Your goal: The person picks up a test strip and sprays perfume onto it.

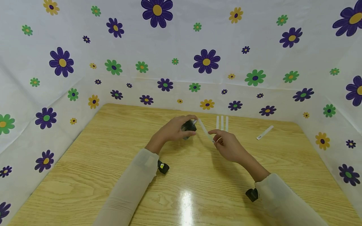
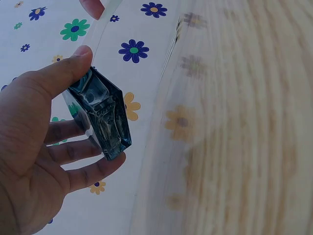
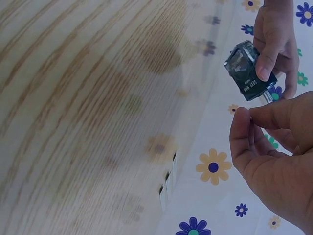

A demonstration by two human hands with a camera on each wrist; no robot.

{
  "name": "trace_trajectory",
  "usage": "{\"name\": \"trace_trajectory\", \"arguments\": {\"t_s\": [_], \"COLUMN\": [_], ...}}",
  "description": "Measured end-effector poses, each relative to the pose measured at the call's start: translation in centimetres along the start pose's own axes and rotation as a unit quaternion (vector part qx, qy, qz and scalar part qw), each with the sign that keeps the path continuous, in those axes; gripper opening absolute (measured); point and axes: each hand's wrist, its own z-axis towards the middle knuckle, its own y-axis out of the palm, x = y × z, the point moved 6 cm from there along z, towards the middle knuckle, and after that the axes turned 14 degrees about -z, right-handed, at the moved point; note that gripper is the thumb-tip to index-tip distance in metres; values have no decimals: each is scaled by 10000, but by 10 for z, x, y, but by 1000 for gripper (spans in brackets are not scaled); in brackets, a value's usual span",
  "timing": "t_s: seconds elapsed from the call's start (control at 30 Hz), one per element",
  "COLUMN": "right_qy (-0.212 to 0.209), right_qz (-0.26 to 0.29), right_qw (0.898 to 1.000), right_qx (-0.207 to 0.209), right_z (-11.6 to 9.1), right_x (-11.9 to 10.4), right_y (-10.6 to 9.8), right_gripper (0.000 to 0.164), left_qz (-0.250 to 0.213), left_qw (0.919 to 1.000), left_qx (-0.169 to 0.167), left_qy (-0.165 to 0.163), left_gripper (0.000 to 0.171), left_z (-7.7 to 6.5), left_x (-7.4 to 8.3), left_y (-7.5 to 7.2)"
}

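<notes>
My left hand (image 1: pixel 174 128) grips a dark, faceted glass perfume bottle (image 2: pixel 108 115). In the right wrist view, the bottle's silver spray neck (image 3: pixel 266 97) points toward my other hand. A fingertip of the left hand rests at that neck in the head view. Between thumb and fingers, my right hand (image 1: pixel 229 147) pinches the lower end of a narrow white paper strip (image 1: pixel 205 129). The strip slants up to the left, its upper end close to the bottle's neck; whether they touch I cannot tell.
Three white strips (image 1: pixel 222 121) lie side by side beyond the right hand. Farther right, another strip (image 1: pixel 265 132) with a small dark mark lies at an angle. The wooden table (image 1: pixel 85 163) is bordered by flower-patterned cloth (image 1: pixel 181 44). Black wrist cameras sit below both hands.
</notes>
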Motion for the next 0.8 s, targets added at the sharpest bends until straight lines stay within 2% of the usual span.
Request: {"name": "trace_trajectory", "arguments": {"t_s": [0.27,0.47,0.8], "right_qy": [-32,-66,-8], "right_qz": [-21,74,78], "right_qw": [10000,10000,10000], "right_qx": [14,8,-54], "right_z": [-1,-1,-2], "right_x": [-1,-1,-2], "right_y": [-1,0,1], "right_gripper": [40,40,40], "left_qz": [-213,-178,-220], "left_qw": [9998,9997,9996], "left_qx": [17,38,77], "left_qy": [4,-136,-160], "left_gripper": [59,60,59], "left_z": [1,0,0], "left_x": [-4,-5,-8], "left_y": [0,-1,-1]}}
